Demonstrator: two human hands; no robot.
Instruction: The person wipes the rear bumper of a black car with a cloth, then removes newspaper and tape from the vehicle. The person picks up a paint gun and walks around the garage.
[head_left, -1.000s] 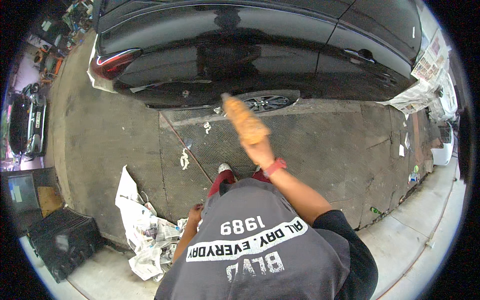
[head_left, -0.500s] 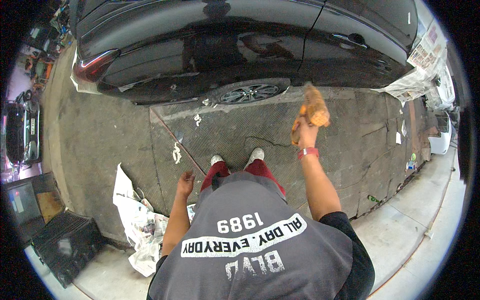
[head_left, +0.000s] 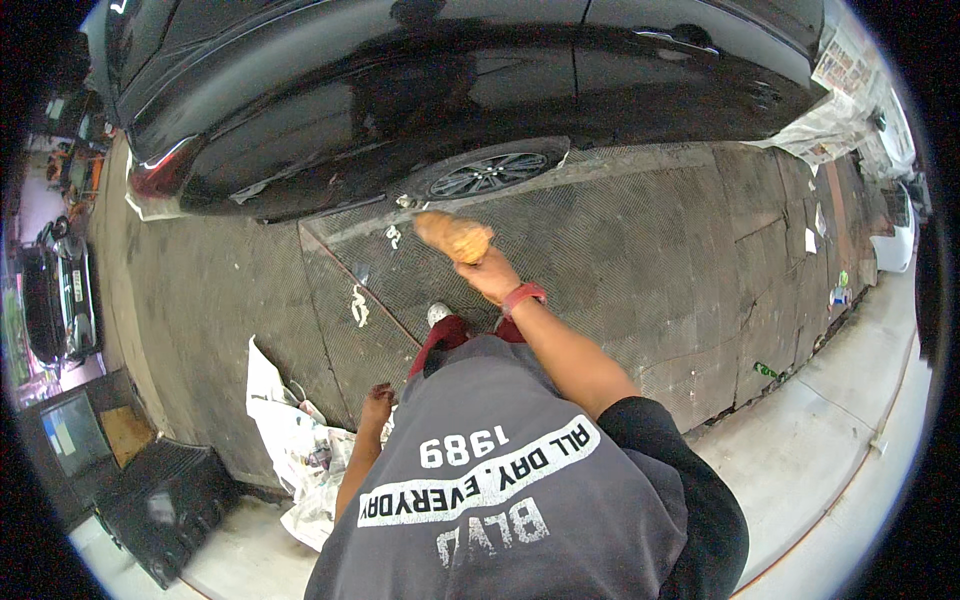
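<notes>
My right hand (head_left: 487,275) grips an orange-brown pistol-shaped tool (head_left: 455,237) with a textured rear end. Motion blurs the tool, so its exact kind is hard to read. It points left, in front of the rear wheel (head_left: 490,175) of a glossy black car (head_left: 330,110), apart from the bodywork. At my left side hangs my left hand (head_left: 378,402), fingers loosely curled and apart, with nothing visible in it. The nearest thing to it is crumpled newspaper (head_left: 290,430) on the floor.
Newspaper sheeting (head_left: 810,125) covers the car's right end. White scraps (head_left: 359,306) lie on the ribbed dark floor. A black crate-like object (head_left: 165,500) stands at the lower left, and another dark vehicle (head_left: 62,290) is at the far left. A green item (head_left: 768,371) lies at right.
My right hand has swung the tool left and a little toward me, from right of the wheel to its front left. My left arm stays lowered. The view has shifted slightly.
</notes>
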